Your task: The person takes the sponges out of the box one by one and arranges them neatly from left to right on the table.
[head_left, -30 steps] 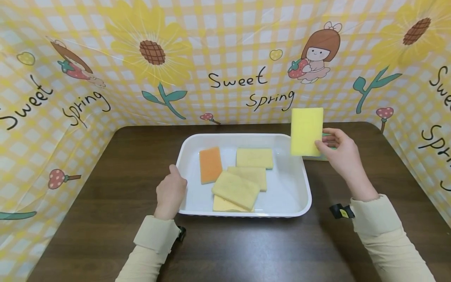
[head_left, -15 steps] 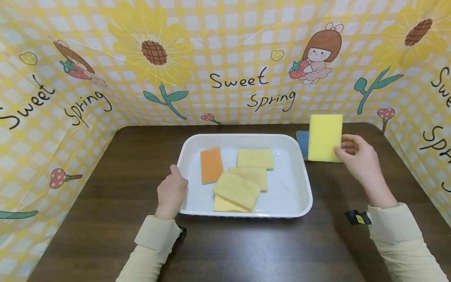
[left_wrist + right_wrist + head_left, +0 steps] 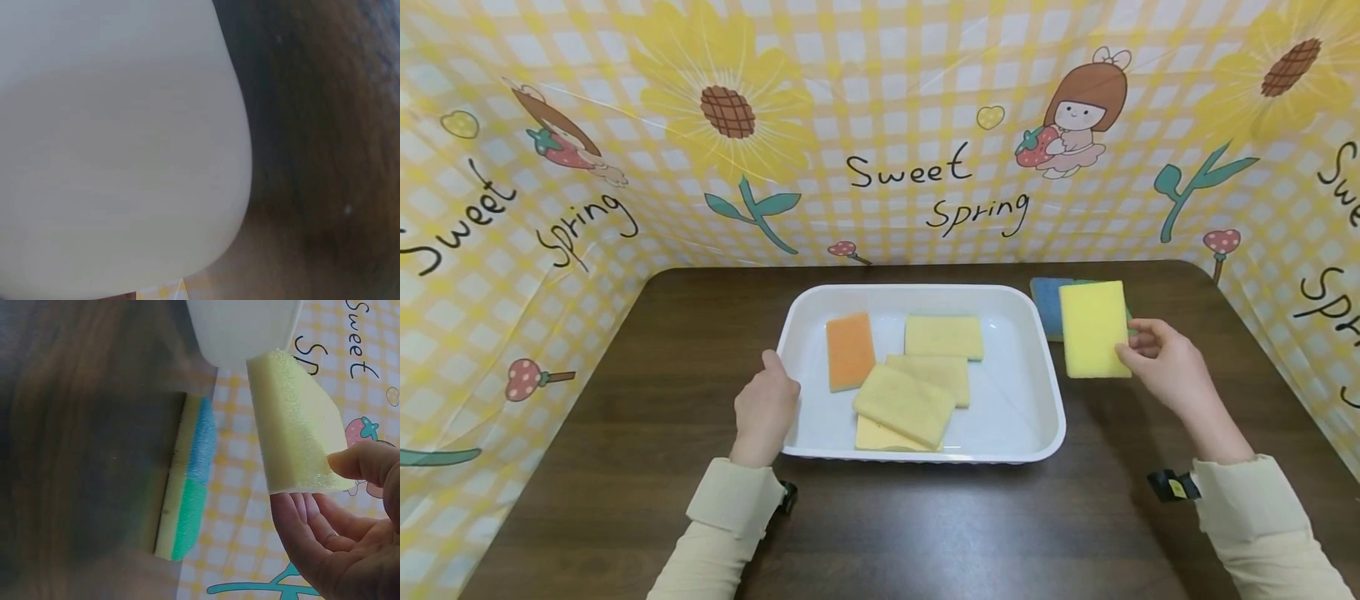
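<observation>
My right hand (image 3: 1168, 362) pinches a yellow sponge (image 3: 1093, 329) by its right edge, thumb in front and fingers behind. In the right wrist view the sponge (image 3: 303, 425) is held up above the table. My left hand (image 3: 765, 408) grips the left side of a white tray (image 3: 1011, 446), whose outer wall (image 3: 125, 156) fills much of the left wrist view. Inside the tray lie an orange sponge (image 3: 850, 352), a pale yellow sponge (image 3: 943, 336) at the back, and a small overlapping pile of yellow sponges (image 3: 906, 404) towards the front.
Behind the held sponge, right of the tray, a blue pad (image 3: 1047, 307) and a green pad (image 3: 189, 515) lie end to end on the dark wood table (image 3: 917, 533). Patterned yellow check cloth (image 3: 887, 108) walls in the back and sides.
My right hand has carried the yellow sponge rightward away from the tray's back corner, then lower, uncovering the blue pad behind it. The left hand stays at the tray's side.
</observation>
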Tool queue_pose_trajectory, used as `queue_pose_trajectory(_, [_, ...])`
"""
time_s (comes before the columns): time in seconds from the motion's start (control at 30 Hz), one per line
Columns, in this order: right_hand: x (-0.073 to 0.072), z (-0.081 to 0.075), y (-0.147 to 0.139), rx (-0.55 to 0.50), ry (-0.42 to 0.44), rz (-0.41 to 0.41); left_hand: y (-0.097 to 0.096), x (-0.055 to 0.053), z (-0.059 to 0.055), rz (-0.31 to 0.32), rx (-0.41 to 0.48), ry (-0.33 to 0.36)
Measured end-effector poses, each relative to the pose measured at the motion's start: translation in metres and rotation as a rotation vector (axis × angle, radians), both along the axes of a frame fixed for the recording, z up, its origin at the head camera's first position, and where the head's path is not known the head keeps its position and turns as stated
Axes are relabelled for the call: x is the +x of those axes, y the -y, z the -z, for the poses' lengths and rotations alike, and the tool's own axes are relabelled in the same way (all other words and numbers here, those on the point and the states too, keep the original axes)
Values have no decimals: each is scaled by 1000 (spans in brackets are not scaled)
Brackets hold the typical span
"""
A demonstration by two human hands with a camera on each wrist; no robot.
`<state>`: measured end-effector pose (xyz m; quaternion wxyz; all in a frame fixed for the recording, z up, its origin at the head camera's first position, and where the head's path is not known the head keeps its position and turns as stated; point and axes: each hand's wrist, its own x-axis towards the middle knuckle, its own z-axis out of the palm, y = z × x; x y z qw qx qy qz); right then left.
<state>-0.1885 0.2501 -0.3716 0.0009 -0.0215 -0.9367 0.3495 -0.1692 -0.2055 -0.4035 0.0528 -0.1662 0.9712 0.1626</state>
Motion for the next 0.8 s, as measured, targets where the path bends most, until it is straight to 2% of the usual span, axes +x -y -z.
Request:
queue_pose_trajectory(0.5, [6, 18, -7, 59, 168, -113, 1, 2, 1, 34, -23, -64])
queue_pose_trajectory(0.8, [9, 27, -10, 81, 231, -146, 1, 2, 1, 34, -20, -41])
